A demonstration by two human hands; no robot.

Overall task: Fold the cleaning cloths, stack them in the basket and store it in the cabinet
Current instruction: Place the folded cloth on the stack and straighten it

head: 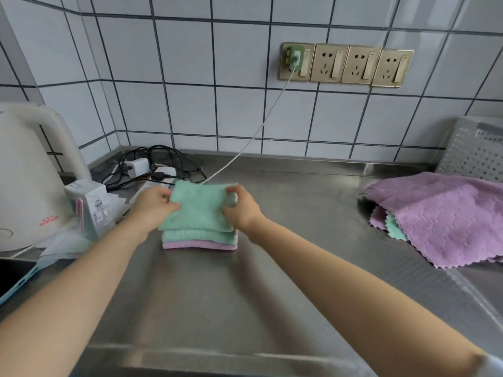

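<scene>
Pinching the folded mint-green microfibre cloth (200, 208) by both side edges, my left hand (152, 205) and right hand (242, 208) hold it atop the folded pile (200, 240).

My left grip (152, 204) covers the green cloth's (200, 210) left edge. The kettle (30, 172) runs off the left edge, the basket (473, 151) off the right. The carton's (89, 208) print is too small to read.

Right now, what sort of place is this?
Most likely a kitchen: a steel counter against a tiled wall, a white kettle at the left, and a row of sockets above.
</scene>
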